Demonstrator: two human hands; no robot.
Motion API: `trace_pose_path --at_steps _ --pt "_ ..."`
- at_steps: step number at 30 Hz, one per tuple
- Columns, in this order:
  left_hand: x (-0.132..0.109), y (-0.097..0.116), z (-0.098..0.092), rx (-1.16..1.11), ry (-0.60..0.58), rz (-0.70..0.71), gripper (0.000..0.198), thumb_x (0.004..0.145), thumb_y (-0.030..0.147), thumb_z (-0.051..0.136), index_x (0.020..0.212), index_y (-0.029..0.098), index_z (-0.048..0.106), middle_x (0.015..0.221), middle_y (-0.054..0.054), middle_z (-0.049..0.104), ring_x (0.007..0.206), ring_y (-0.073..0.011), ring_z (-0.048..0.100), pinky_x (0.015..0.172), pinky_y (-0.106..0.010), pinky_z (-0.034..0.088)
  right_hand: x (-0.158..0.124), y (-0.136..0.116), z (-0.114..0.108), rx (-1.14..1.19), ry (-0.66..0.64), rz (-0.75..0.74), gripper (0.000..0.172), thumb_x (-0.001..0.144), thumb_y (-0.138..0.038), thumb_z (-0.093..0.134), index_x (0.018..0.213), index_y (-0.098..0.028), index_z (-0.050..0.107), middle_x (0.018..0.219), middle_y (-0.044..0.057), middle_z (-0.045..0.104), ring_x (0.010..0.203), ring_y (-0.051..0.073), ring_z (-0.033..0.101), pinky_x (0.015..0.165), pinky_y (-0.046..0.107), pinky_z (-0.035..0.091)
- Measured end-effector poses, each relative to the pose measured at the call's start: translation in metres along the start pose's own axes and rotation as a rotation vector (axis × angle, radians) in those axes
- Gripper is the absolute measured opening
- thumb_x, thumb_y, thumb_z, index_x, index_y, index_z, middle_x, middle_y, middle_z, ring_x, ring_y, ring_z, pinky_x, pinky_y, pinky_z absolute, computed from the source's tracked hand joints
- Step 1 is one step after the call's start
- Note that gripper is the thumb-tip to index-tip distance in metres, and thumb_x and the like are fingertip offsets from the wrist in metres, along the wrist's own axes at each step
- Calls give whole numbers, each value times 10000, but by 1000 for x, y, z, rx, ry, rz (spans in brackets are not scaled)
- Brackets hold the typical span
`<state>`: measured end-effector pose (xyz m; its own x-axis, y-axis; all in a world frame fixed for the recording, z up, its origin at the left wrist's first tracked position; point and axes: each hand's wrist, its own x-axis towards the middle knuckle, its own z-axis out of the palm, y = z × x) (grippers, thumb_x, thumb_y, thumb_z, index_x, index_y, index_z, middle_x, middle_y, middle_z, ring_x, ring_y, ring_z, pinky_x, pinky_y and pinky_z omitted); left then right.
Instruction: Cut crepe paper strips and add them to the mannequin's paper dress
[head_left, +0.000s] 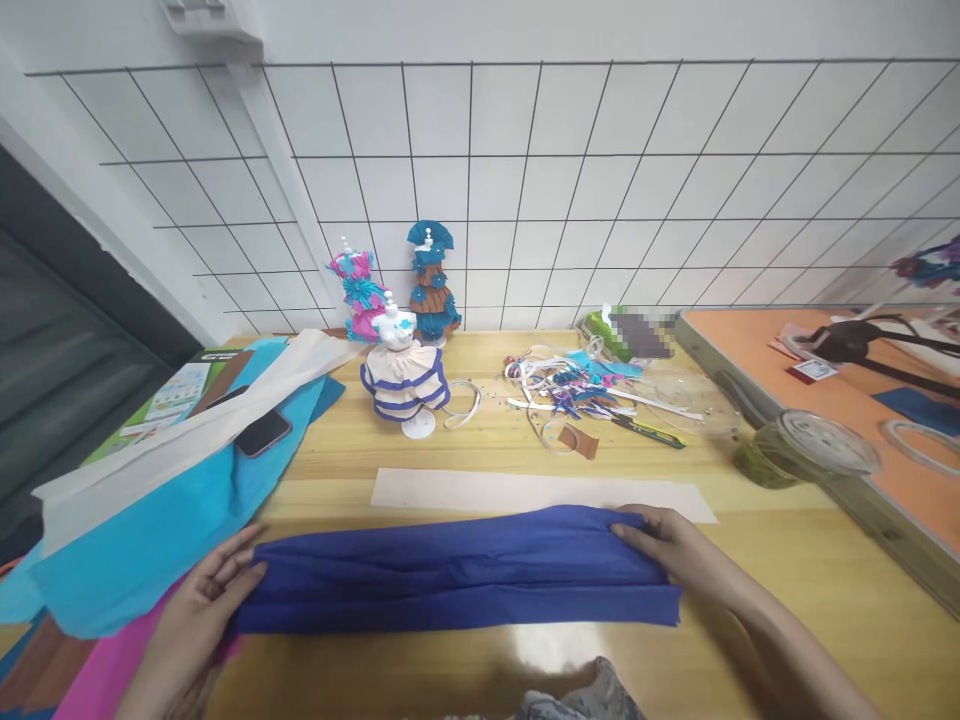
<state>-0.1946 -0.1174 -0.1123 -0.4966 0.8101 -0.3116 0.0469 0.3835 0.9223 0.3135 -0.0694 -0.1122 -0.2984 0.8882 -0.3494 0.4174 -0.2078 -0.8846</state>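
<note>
A long strip of dark blue crepe paper, creased lengthwise, stretches between my two hands over the near part of the table. My left hand grips its left end between thumb and fingers. At the upper right corner, my right hand pinches the same strip. Just behind it, a white paper strip lies flat. Beyond that stands a small white dress form wearing a cream skirt with blue bands.
Coloured paper sheets and a phone lie at left. Two more dressed forms stand behind, one in teal and brown. Paper scraps, a utility knife and a plastic jar are at right, beside an orange-topped table.
</note>
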Motion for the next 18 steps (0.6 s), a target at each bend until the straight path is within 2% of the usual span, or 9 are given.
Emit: trace_pose_path --at_steps 4,6,8,10,13,15,18 --pt "17 -7 9 304 -27 162 671 578 507 692 1176 240 543 1228 -81 572 1112 -296 540 836 -357 512 -11 -1 -2 10 23 -4 524 784 -519 553 1173 -169 588 1116 95 650 986 286 608 877 399 484" --pt "23 -11 14 460 -39 308 686 611 517 656 1216 227 515 1292 -90 521 1147 -311 511 929 -423 449 -20 -2 -4 -39 19 -19 615 735 -490 625 1261 -191 513 1237 92 578 1086 285 559 926 377 461" --pt "27 -15 17 589 -48 459 668 642 528 616 1221 214 511 1304 -92 509 1171 -307 489 982 -440 395 -29 -1 -4 -125 10 -25 736 693 -443 680 1342 -217 417 1352 77 469 1186 279 482 979 362 418" --pt "29 -21 18 686 -32 563 620 675 539 573 1197 206 530 1265 -92 545 1168 -297 495 991 -431 389 -35 1 -2 -230 24 -22 784 688 -377 690 1381 -238 351 1404 59 396 1244 278 417 1025 378 361" --pt "28 -27 18 748 26 648 539 731 533 513 1157 206 556 1201 -85 593 1132 -283 528 967 -410 419 -37 3 3 -346 60 -25 723 720 -288 637 1382 -260 348 1398 36 405 1255 273 401 1058 405 302" --pt "25 -25 18 735 68 676 502 765 516 486 1156 210 560 1189 -71 601 1118 -266 540 958 -387 428 -36 1 4 -362 73 -38 686 735 -272 611 1374 -261 364 1381 30 432 1239 266 424 1052 399 312" --pt "25 -14 17 702 190 661 493 776 506 498 1179 227 559 1132 -44 627 1019 -250 592 876 -359 480 -32 -8 0 -346 88 -45 664 761 -307 595 1377 -244 358 1335 49 491 1173 261 495 984 373 403"
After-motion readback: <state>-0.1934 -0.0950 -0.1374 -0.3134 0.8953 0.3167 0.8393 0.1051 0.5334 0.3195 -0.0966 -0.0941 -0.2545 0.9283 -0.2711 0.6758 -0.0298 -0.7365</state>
